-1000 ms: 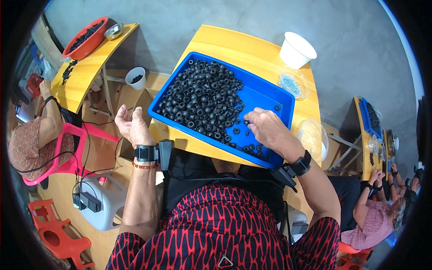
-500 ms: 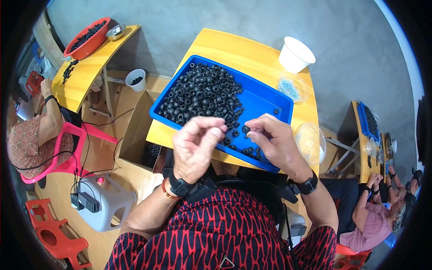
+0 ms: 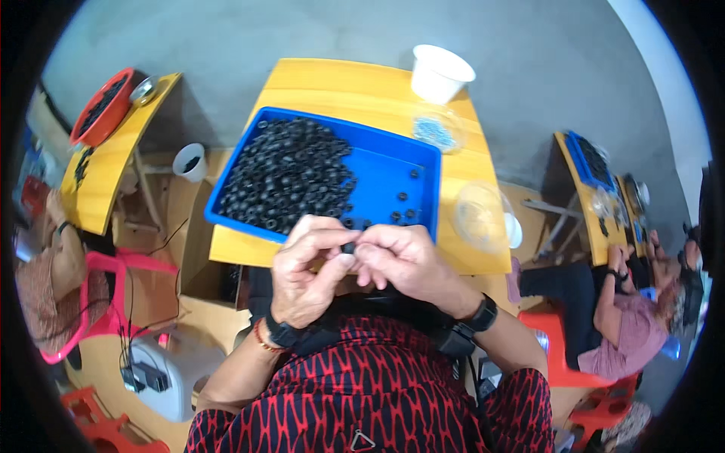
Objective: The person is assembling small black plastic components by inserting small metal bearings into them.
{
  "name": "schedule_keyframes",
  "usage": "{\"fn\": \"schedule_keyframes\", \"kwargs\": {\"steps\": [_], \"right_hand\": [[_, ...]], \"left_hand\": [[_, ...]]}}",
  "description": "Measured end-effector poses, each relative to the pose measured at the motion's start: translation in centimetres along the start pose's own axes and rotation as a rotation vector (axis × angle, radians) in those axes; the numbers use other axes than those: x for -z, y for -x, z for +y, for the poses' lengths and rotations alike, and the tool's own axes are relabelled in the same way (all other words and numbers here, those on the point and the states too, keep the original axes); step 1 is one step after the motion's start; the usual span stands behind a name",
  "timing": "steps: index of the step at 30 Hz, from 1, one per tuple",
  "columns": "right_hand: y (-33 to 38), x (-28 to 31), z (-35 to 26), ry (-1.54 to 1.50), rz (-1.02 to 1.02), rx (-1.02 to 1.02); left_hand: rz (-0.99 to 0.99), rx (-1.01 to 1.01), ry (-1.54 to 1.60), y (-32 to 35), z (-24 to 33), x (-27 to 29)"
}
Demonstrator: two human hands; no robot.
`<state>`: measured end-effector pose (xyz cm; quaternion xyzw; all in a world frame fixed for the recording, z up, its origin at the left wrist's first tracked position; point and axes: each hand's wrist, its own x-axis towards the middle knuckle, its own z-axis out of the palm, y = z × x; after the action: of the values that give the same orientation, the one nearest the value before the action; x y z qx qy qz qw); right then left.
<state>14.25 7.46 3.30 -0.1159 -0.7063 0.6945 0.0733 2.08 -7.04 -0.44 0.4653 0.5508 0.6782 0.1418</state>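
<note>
In front of my body, my left hand [image 3: 308, 273] and my right hand [image 3: 404, 263] meet just past the near edge of a blue tray [image 3: 389, 167]. A small rounded black part [image 3: 348, 248] is pinched between the fingertips of both hands. The fingers cover most of it, so its full shape is hidden. Inside the tray, a large heap of similar black parts [image 3: 291, 174], many with a round hole, fills the left side. A few loose ones lie toward the tray's right end.
The tray rests on a yellow table [image 3: 325, 79]. Along its right stand a white bucket [image 3: 442, 75], a clear dish of small pale-blue pieces [image 3: 434, 133] and a clear round container [image 3: 482, 219]. A cardboard box [image 3: 198, 268] is on the floor at left. Other people sit at tables on both sides.
My right hand has moved left with its black part to join my left hand; before, they were apart over the tray. The whole view has shifted, with the table now further left.
</note>
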Motion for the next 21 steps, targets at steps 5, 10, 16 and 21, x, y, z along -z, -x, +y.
{"fn": "schedule_keyframes", "kwargs": {"steps": [5, 10, 16, 21], "right_hand": [[2.0, 1.4, -1.4, 0.142, 0.089, 0.046], [4.0, 9.3, -0.5, 0.421, 0.404, 0.043], [6.6, 17.3, -1.4, 1.25, 0.432, -0.106], [5.5, 16.9, -0.8, 1.482, 0.204, -0.443]], "left_hand": [[0.014, 0.069, 0.032, 0.3, 0.1, 0.0], [0.135, 0.164, 0.138, 0.4, 0.3, -0.5], [0.077, 0.225, 0.103, 0.6, 0.4, -0.8], [0.062, 0.273, 0.145, 0.7, -0.2, -0.7]]}}
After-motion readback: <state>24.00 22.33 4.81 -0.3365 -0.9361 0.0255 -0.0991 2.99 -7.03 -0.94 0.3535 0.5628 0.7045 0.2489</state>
